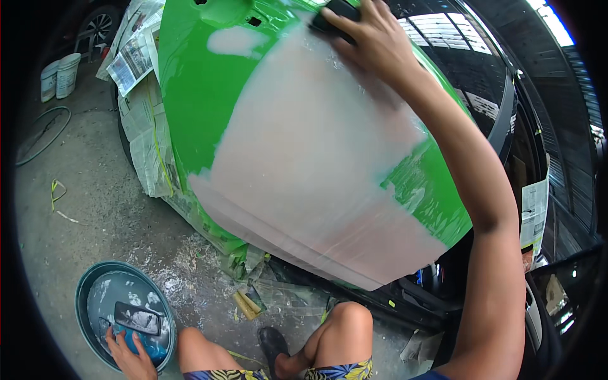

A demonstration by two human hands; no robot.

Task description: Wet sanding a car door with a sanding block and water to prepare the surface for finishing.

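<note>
A green car door (196,107) fills the middle of the view, with a wide pinkish-white sanded patch (304,133) that looks wet. At the patch's far end my right hand (373,41) is closed on a black sanding block (335,14), pressing it against the panel. Low on the left, my left hand (132,358) reaches into a round dark teal basin (81,304) of cloudy water. Its fingers curl over a blue thing (136,342) whose kind is unclear. Beside them lies a dark rectangular piece (138,318) with whitish residue on it.
Newspaper and plastic masking (145,133) hang along the door's left edge. Two white buckets (68,76) and a hose (54,133) are at the far left. A yellowish scrap (247,305) lies on the wet concrete floor before my knees. Dark car windows (453,35) are at the right.
</note>
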